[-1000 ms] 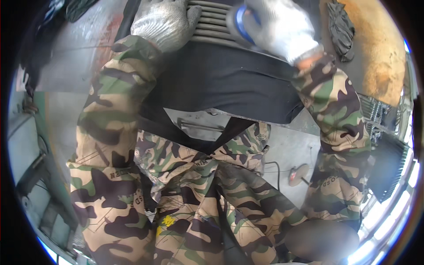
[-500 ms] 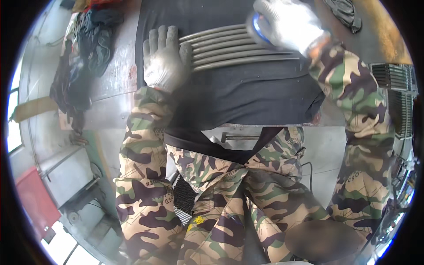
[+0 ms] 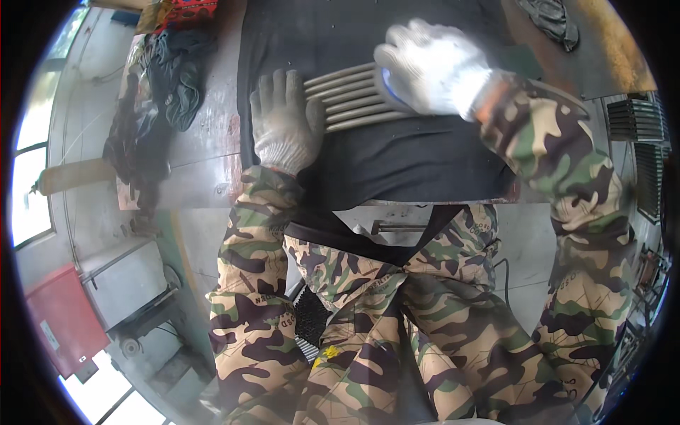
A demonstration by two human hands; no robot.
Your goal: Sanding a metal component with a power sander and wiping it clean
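Several grey metal rods lie side by side across a black cloth on the table. My left hand, in a whitish knit glove, rests flat at the rods' left ends with its fingers stretched out. Over the rods' right part is my gloved right hand, its fingers curled round a round pad with a blue edge. Most of that pad is hidden under the glove, so its exact kind does not show. Glove and pad cover the right ends of the rods.
Dark crumpled cloths lie at the table's left, near a red patterned item. A grey glove-like bundle is at the far right. Racks of dark bars stand beyond the right edge. A red box shows at lower left.
My right hand has moved left and nearer along the rods with the blue-edged pad. My left hand stays flat by the left ends; the whole view has shifted slightly.
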